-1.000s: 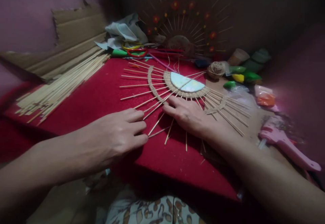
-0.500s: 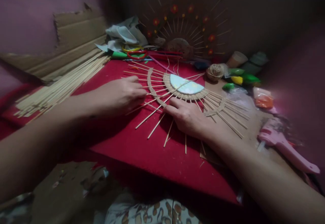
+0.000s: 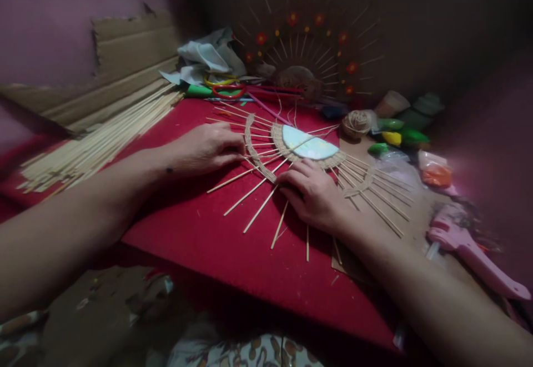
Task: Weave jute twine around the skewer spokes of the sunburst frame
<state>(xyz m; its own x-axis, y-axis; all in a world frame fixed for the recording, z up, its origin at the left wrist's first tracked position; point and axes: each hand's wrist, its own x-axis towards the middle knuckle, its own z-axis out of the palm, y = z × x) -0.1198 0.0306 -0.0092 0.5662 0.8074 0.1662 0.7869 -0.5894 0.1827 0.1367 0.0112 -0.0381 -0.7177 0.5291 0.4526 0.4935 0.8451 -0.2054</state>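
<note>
A half-round fan of thin sticks (image 3: 255, 195) lies on the red cloth. Its centre is a pale blue half-disc (image 3: 310, 144) edged with woven twine, and a second twine band (image 3: 252, 147) curves across the sticks farther out. At the fan's left side is my left hand (image 3: 212, 147), closed with fingertips pinched beside the outer band; what they hold is hidden. My right hand (image 3: 310, 192) rests over the fan's front, its fingers closed on the sticks at the end of the left twine band. A loose strand runs over the half-disc.
A bundle of pale sticks (image 3: 104, 139) lies left, beside cardboard (image 3: 135, 45). Red-handled scissors (image 3: 228, 90) and crumpled cloth (image 3: 210, 56) sit behind. To the right are a twine ball (image 3: 356, 124), green and yellow packets (image 3: 391, 138) and a pink glue gun (image 3: 470, 250). A flowered fan (image 3: 306, 50) stands behind.
My left hand has shifted slightly up and its fingers have drawn back from the lower sticks, showing more of them. My right hand stays at the band. The whole view has shifted slightly.
</note>
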